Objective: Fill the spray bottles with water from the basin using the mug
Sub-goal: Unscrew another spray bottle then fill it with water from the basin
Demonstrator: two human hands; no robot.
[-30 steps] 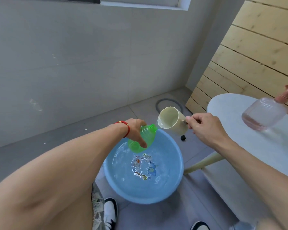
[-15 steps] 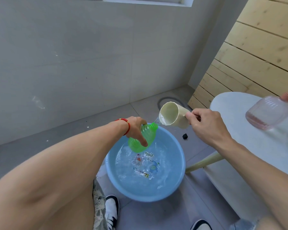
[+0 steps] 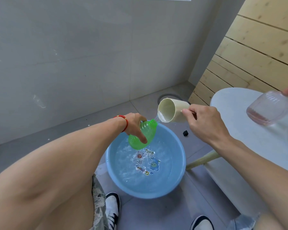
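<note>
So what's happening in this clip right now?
A person is filling a green spray bottle, held tilted in the left hand over a blue basin of water. The right hand tips a cream mug at the bottle's mouth. A pink spray bottle sits on the white table.

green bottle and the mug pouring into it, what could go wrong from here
1. The green bottle has a narrow mouth and the mug a wide rim, so the stream may miss; spill would likely land in the blue basin below.
2. The left hand holds the bottle tilted; as it fills, water could run back out.
3. The pink bottle sits near the white table edge, close to the right hand's arm, and might get knocked.
</note>
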